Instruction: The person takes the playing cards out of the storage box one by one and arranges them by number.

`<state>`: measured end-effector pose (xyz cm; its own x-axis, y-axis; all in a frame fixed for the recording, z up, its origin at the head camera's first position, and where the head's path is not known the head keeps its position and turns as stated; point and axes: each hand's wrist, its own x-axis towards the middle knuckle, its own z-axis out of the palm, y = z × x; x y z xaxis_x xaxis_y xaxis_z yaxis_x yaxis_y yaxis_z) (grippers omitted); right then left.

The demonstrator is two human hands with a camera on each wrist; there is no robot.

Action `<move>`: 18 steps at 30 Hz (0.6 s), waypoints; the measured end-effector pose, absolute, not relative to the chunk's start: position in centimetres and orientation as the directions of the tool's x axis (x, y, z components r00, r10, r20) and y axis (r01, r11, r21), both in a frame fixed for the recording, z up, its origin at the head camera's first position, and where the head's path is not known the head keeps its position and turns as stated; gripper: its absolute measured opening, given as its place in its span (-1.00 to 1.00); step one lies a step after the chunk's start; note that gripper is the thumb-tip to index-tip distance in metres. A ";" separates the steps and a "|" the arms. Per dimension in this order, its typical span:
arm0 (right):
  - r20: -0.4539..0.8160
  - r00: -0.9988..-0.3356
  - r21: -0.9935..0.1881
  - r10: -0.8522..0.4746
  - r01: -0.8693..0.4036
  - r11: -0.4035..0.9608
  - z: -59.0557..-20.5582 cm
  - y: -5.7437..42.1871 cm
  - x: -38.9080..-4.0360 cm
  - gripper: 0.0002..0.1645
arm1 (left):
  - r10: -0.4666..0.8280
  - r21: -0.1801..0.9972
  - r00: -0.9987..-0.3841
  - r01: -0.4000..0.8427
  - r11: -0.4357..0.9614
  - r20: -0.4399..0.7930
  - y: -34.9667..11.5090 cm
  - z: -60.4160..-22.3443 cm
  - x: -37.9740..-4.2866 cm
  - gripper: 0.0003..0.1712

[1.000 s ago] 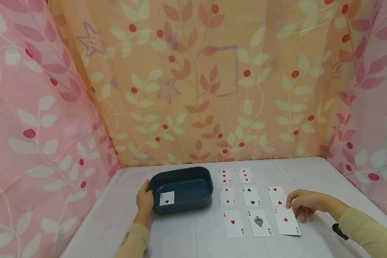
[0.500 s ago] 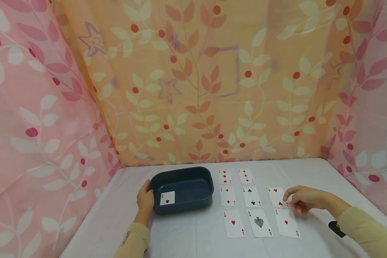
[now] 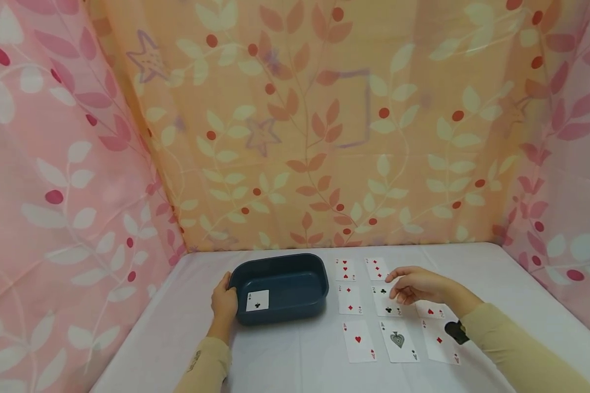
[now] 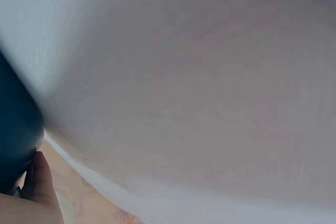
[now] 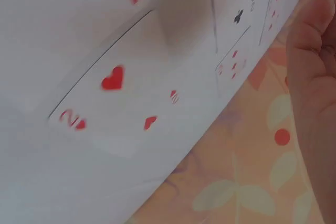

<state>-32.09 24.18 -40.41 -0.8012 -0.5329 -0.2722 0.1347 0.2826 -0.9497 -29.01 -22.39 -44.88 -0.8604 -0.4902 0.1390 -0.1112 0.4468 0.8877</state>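
At the left rim of a dark blue plastic basin (image 3: 291,289), my left hand (image 3: 224,301) grips the wall, thumb toward the inside. An ace of clubs (image 3: 258,301) lies face up in the basin. My right hand (image 3: 419,285) is over the two of clubs (image 3: 385,307), fingers loosely bent and holding nothing; it overlaps the lower corner of the three of diamonds (image 3: 375,266). Behind its wrist the two of hearts (image 3: 430,311) is partly hidden; the right wrist view shows that card whole.
Other face-up cards lie in rows: three of hearts (image 3: 344,269), two of diamonds (image 3: 350,300), ace of hearts (image 3: 360,344), ace of spades (image 3: 399,344) and ace of diamonds (image 3: 440,343). White cloth covers the table (image 3: 295,360); patterned curtains (image 3: 305,136) stand behind and at both sides.
My right hand has moved left and away from me, from beside the ace of diamonds and two of hearts to over the two of clubs. The left hand stays at the basin.
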 end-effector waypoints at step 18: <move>-0.205 -0.787 -0.977 -0.582 0.129 0.170 -40.2 16.4 -33.0 -0.69 | -0.503 0.884 -0.850 -0.106 0.456 0.158 -22.2 -44.9 -29.1 -0.40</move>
<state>-32.97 16.40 -40.15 -0.7866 -0.5823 -0.2052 0.1289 0.1702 -0.9769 -29.11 -22.18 -44.92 -0.8496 -0.5032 0.1580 -0.1057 0.4560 0.8837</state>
